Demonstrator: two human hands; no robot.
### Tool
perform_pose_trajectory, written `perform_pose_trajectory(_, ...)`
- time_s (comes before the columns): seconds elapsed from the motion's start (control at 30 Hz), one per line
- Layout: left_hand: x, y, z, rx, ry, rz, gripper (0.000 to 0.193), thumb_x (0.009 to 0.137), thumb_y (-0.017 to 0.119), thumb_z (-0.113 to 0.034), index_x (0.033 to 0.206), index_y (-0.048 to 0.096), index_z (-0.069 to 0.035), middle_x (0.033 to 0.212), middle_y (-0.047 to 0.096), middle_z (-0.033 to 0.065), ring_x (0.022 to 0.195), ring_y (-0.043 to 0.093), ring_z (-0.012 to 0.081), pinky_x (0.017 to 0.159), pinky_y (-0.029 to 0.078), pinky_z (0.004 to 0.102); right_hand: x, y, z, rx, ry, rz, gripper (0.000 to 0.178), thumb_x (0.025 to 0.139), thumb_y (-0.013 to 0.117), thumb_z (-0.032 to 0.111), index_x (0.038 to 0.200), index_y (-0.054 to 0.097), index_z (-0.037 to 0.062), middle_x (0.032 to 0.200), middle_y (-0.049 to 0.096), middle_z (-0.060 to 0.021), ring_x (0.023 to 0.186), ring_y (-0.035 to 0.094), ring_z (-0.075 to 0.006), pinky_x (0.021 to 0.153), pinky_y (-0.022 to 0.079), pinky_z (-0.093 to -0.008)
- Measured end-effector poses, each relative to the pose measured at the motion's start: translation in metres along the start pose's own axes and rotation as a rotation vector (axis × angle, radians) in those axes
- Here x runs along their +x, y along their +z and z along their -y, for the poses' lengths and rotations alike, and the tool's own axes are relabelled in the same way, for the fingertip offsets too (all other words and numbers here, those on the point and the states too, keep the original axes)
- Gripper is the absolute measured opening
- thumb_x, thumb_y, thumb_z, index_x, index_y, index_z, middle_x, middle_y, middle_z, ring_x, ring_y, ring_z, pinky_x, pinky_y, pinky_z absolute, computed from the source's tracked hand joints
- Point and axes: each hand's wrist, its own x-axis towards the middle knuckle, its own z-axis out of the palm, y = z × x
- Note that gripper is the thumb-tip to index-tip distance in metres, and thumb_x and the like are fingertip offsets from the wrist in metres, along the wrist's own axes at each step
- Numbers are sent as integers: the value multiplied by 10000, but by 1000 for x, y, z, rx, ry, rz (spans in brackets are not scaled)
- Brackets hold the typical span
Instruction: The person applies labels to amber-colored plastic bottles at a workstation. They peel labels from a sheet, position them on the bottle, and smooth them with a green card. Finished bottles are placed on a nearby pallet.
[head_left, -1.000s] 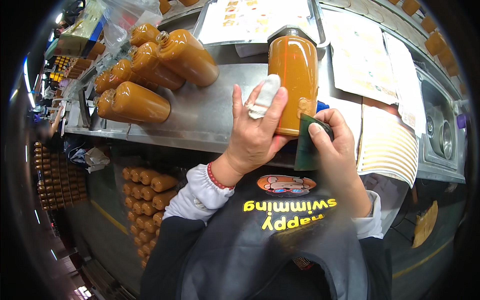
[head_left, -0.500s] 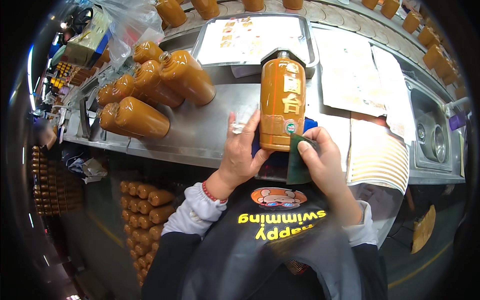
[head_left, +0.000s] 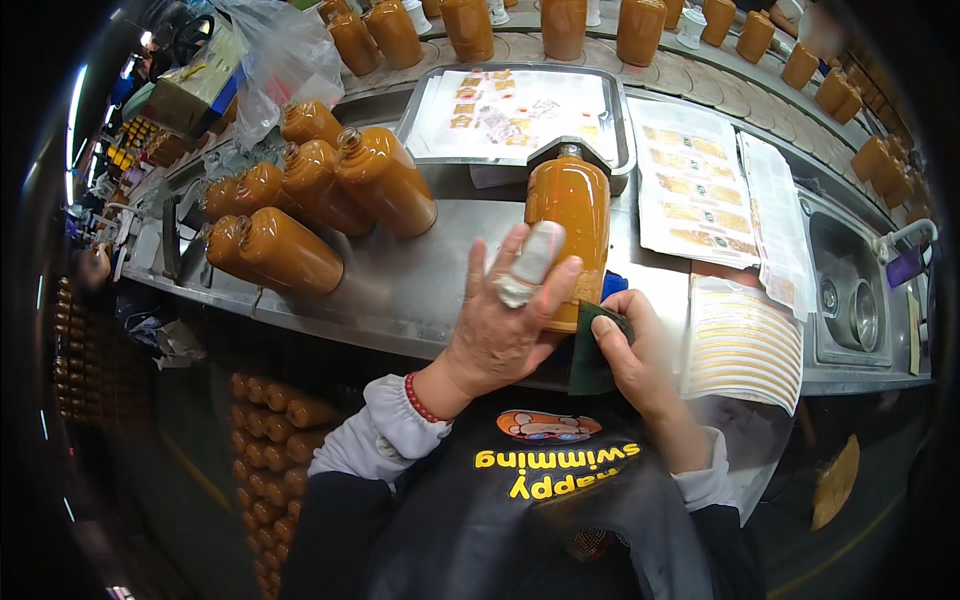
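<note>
A glossy caramel-brown bottle lies on a holder in front of me, its neck resting in a dark angular cradle at the far end. My left hand is over the bottle's left side with fingers spread, partly hiding it; a pale cover wraps one finger and a whitish ring or wrap sits on another. At the bottle's near right end, my right hand pinches a flat dark green scraper. Some blue material shows beside the bottle.
Several brown bottles stand to the left on the steel counter. A metal tray with decal sheets is behind. Decal sheets and a gold-striped sheet lie right, before a sink. A conveyor carries bottles beyond.
The bottle has turned, so its gold lettering and round label no longer show. My left hand has moved up over the bottle and spread its fingers. The right still holds the scraper.
</note>
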Motion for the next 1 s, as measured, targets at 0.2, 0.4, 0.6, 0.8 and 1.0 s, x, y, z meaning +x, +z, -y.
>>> perform_pose_trajectory(0.2,-23,20,16,-172,-110,-71,810,782,830,-297,1482,483,-83,1448,530,214,1392,453,419,1198,229,594,1,0,-1,11,-89,28,121,988,610,135,1007,552,30,833,545,14,754,477,-65,686,431,-232)
perform_pose_trajectory(0.4,-12,18,7,-78,-69,-32,979,745,857,-302,1539,354,-26,1588,346,231,1498,268,442,1207,110,637,2,-3,-3,-40,-131,-3,139,969,624,129,1017,569,11,822,587,-30,756,531,-99,693,466,-267)
perform_pose_trajectory(0.6,-23,30,19,-55,-87,-44,888,922,682,-499,1539,338,40,1517,438,276,1430,391,468,1205,206,591,1,-20,-4,-100,-198,37,213,971,622,145,1136,588,16,891,674,-144,795,653,-209,753,524,-342)
perform_pose_trajectory(0.8,-34,41,24,-258,-184,-63,896,963,607,-555,1529,320,78,1456,509,280,1365,477,450,1167,330,503,17,-144,-6,-567,-387,-233,362,937,490,-50,1270,624,2,1276,639,-225,1167,648,-277,974,509,-333)
perform_pose_trajectory(1.0,-30,44,20,-371,-158,-72,887,993,586,-520,1552,259,87,1483,500,256,1324,553,352,1108,416,405,4,-337,-71,-1242,136,-496,332,903,561,-30,1213,671,14,1385,582,-230,1238,581,-404,1058,459,-426)
